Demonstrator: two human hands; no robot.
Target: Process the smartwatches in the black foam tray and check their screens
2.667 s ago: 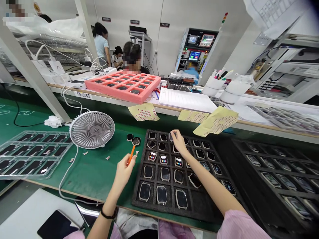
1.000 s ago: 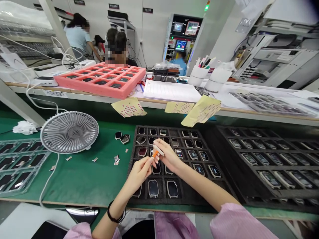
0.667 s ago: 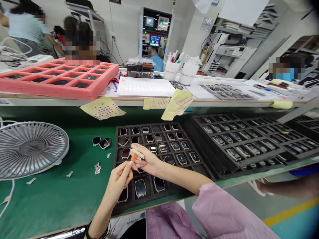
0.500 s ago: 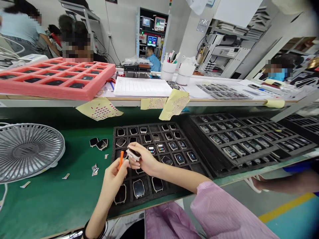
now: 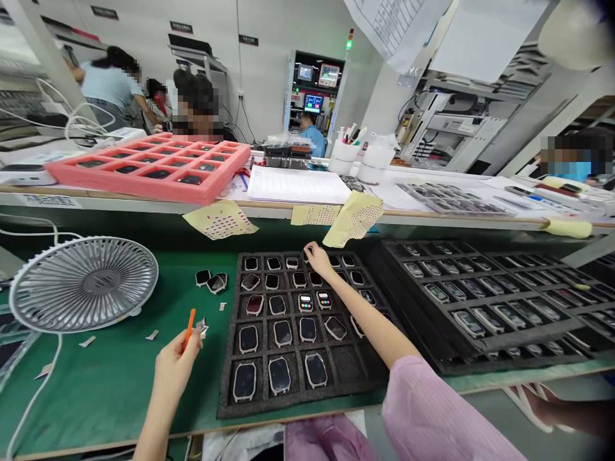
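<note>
My left hand point(image 5: 177, 360) is closed round an orange stick-like tool point(image 5: 191, 328) above the green mat. My right hand point(image 5: 317, 259) reaches to the back row of the black foam tray point(image 5: 349, 366), fingers pinched at a watch point(image 5: 306, 256) mostly hidden by them. Watch bodies with dark screens fill many compartments of this tray. Two watches in the middle row, such as this one point(image 5: 305, 303), have lit screens. Two loose watches point(image 5: 218, 283) lie on the mat to the left of the tray.
A white fan point(image 5: 103, 282) stands on the green mat point(image 5: 115, 397) at the left, with small scraps near it. More black foam trays point(image 5: 432, 333) hold watches at the right. On the shelf are a pink foam tray point(image 5: 211, 192), papers point(image 5: 293, 184) and pen cups point(image 5: 343, 157). People are behind.
My right hand has moved from beside my left hand, where it held a watch, to the tray's back row. My left hand has moved left with the orange tool. The view has shifted.
</note>
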